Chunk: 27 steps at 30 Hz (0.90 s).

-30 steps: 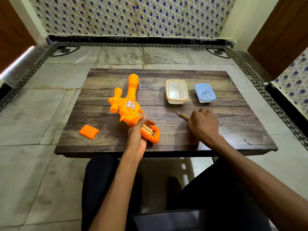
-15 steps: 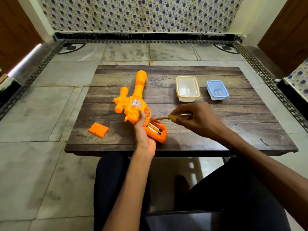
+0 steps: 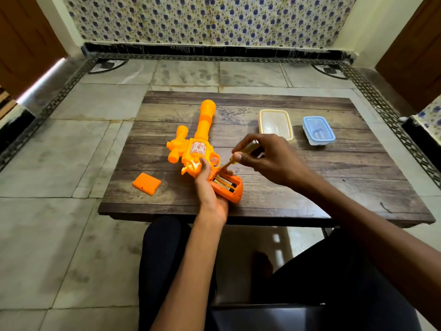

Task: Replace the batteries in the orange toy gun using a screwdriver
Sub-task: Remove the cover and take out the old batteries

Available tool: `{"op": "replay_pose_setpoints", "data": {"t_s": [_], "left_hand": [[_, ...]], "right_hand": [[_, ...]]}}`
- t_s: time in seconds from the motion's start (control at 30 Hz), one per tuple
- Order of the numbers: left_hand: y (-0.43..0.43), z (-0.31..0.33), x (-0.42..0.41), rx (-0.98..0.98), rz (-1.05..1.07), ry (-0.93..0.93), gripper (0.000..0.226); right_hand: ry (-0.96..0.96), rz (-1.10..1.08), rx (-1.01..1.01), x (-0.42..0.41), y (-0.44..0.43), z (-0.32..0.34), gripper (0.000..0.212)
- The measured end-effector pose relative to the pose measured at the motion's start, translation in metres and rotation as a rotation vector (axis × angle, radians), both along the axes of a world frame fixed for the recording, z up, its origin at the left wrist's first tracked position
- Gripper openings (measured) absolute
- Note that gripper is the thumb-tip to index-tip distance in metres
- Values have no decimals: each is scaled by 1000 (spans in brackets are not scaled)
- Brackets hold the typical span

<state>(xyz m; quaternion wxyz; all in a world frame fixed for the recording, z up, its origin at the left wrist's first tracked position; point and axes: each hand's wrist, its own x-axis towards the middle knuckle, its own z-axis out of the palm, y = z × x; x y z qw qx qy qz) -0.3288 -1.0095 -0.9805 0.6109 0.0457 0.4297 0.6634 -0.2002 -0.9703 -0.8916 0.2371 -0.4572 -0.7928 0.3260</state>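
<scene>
On toy gun point(image 3: 204, 126), sticker point(image 3: 198, 147), writing illegible

The person wears dark, near-black trousers point(image 3: 164, 259), and the left forearm point(image 3: 191, 271) and right forearm point(image 3: 372, 225) are bare.

Single head view, looking forward and down, close over wooden table point(image 3: 310, 187), wide-angle.
</scene>
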Motion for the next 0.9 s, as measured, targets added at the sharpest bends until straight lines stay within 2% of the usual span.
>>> {"op": "replay_pose_setpoints", "data": {"t_s": [0.13, 0.37, 0.63, 0.9], "left_hand": [[1, -2, 0, -6, 1, 9, 59], [0, -1, -2, 5, 1, -7, 62], [-2, 3, -1, -7, 9, -12, 58], [-1, -1, -3, -1, -6, -32, 51]], "right_hand": [[88, -9, -14, -7, 2, 0, 15], [49, 65, 9, -10, 0, 4, 14], [76, -5, -21, -12, 2, 0, 19], [-52, 51, 89, -20, -5, 1, 22]]}}
